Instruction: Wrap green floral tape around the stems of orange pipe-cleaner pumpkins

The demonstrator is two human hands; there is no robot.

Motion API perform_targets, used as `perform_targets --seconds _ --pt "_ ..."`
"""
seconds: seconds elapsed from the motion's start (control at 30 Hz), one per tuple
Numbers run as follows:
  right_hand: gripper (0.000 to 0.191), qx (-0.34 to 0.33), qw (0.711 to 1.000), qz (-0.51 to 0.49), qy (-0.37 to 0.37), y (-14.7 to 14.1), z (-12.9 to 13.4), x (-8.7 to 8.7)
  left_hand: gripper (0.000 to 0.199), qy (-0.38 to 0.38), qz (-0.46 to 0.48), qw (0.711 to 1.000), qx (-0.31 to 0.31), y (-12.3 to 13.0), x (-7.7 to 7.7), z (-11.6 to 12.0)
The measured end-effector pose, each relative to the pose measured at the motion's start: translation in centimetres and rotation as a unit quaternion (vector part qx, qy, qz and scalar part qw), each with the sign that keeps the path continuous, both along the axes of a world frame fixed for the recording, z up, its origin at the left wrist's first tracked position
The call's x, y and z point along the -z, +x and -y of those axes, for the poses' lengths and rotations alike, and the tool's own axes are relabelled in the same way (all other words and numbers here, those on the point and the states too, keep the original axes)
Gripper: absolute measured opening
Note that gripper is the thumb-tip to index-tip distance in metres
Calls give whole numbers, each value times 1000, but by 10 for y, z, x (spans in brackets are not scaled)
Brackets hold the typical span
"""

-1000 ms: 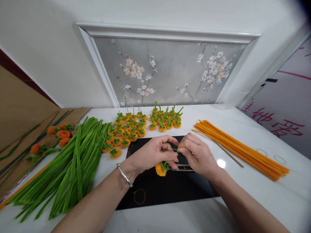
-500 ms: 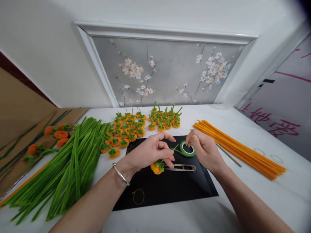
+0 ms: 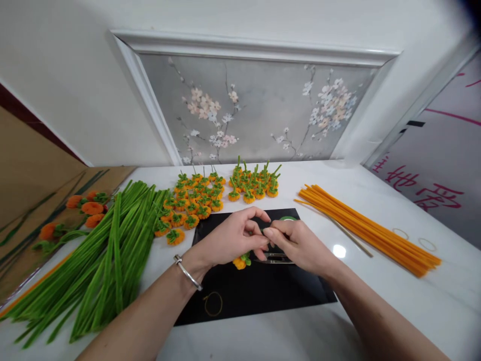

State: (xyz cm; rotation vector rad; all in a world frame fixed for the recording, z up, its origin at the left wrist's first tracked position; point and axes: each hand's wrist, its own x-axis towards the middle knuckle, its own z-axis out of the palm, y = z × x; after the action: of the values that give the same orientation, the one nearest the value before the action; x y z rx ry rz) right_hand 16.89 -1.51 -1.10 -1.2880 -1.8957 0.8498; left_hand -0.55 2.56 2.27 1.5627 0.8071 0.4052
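Observation:
My left hand [image 3: 240, 236] is closed in a pinch over a black mat [image 3: 248, 296]. Hanging below its fingers is a small orange fuzzy pumpkin [image 3: 239, 263] with green leaves, its stem hidden behind the fingers. Thumb and index finger of my right hand [image 3: 300, 245] pinch together against my left fingertips; whatever they grip is hidden. Behind the right hand, the rim of a green tape roll [image 3: 288, 218] shows. A metal tool, perhaps thread snips [image 3: 276, 257], lies on the mat, partly covered by both hands.
Green fuzzy stems [image 3: 120, 250] are heaped at left, beside orange flowers [image 3: 92, 208]. Several finished pumpkins [image 3: 191, 206] stand in rows behind the mat. Orange fuzzy stems [image 3: 368, 230] and a thin stick [image 3: 353, 238] lie at right. A rubber band [image 3: 213, 304] rests on the mat.
My right hand has moved left from beside the tape roll to my left fingertips, now covering much of the roll and the metal tool. The left hand stays nearly in place with the pumpkin.

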Motion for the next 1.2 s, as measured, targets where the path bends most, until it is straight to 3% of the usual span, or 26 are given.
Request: perform_targets --seconds 0.2,0.33,0.4,0.47,0.53,0.6,0.7,0.87,1.03,1.2 --pt "30 26 999 13 17 0 -2 7 28 83 -27 996 -18 2 13 -1" --pt "32 126 989 -72 5 8 -9 11 28 128 45 982 -130 -1 17 -10" --pt "36 158 972 -172 -2 12 -13 12 23 83 101 972 -195 -5 17 -17" --pt "40 160 946 -280 -19 10 -15 11 22 -27 160 959 -232 -8 19 -21" --pt "41 151 919 -363 -42 4 -14 11 21 -89 176 955 -220 -6 23 -20" --pt "42 138 898 -413 -67 -7 -11 11 23 -98 173 962 -187 1 27 -14" --pt "40 127 872 -463 -96 -23 -5 12 27 -85 252 954 -139 14 30 0" --pt "34 107 845 -509 -124 -39 2 17 8 -41 270 941 -202 20 27 9" --pt "24 73 810 -555 -173 -39 2 26 9 -34 262 940 -215 18 30 8" --pt "20 38 818 -538 -200 -32 0 31 11 -33 262 936 -233 17 35 5"
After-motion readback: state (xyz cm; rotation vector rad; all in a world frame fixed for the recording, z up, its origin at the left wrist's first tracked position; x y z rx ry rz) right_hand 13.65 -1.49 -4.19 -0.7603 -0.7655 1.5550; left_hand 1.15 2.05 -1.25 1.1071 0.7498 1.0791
